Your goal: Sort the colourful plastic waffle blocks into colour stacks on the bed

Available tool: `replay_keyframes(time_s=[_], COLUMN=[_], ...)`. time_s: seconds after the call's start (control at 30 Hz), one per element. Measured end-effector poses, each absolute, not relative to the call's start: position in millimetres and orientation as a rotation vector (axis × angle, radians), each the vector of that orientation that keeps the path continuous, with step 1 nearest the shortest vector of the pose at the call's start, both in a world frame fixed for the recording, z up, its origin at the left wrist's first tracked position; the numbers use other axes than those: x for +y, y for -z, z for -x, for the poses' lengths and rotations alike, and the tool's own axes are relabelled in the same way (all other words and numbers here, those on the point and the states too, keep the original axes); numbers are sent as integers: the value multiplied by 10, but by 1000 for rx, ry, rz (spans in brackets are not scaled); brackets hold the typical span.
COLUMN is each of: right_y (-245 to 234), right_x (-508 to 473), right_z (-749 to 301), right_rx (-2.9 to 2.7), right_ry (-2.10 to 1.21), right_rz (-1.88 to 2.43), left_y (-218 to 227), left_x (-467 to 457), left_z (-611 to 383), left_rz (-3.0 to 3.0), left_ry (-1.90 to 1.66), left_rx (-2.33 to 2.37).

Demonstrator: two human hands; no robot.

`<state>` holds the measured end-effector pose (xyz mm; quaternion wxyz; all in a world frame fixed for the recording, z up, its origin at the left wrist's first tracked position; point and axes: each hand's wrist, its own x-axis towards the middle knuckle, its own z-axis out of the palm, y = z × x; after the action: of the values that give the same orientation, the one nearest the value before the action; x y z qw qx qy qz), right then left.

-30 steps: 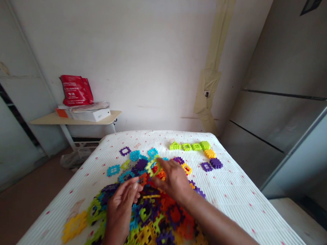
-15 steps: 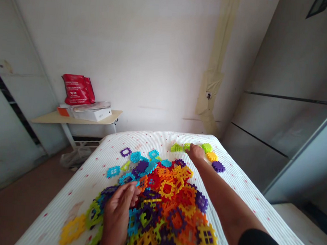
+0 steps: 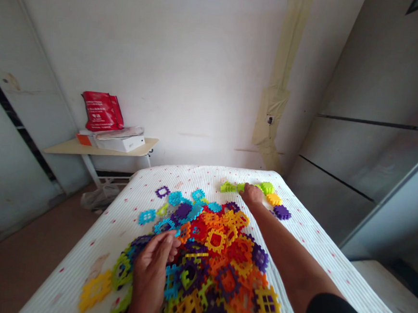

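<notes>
A heap of interlocking plastic tiles (image 3: 217,241) in several colours covers the middle of the bed. Above its left side is my left hand (image 3: 156,256), thumb and fingers curled together; whatever they hold, if anything, is hidden. A cyan tile (image 3: 163,225) lies by its fingertips. My right hand (image 3: 252,193) reaches to the far side, its fingers closed down on a green tile (image 3: 241,187) in a row of green tiles. Left of it sit more green tiles (image 3: 228,187); to the right are a green stack (image 3: 267,187), a yellow stack (image 3: 274,199) and a purple stack (image 3: 282,212).
The tiles lie on a bed with a white, red-dotted cover (image 3: 88,263). A yellow tile (image 3: 96,291) lies apart at the near left. Beyond the bed stands a small table (image 3: 61,148) with a red bag (image 3: 102,112) and a white box (image 3: 125,143). A grey cabinet (image 3: 368,154) stands right.
The view has shifted slightly, so everything sits a little further right. Both hands keep nearly the same pose and place over the tiles.
</notes>
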<state>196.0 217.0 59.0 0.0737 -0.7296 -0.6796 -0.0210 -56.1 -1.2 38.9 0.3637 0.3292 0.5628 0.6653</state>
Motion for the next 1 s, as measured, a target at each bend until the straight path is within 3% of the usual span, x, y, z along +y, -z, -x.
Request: replay_keyframes(time_s=[0.33,1.0], right_y=[-509,-450], right_x=[2032,2085], right_z=[-2102,-2100], right_rx=[-2089,-2209], right_ry=[226,232], right_rz=[2089,2048], left_y=[-389,-399], left_x=[-7,6], left_z=[558,550], left_rz=[-839,-848], left_ry=[-1713,-1726], left_rx=[1446,1432])
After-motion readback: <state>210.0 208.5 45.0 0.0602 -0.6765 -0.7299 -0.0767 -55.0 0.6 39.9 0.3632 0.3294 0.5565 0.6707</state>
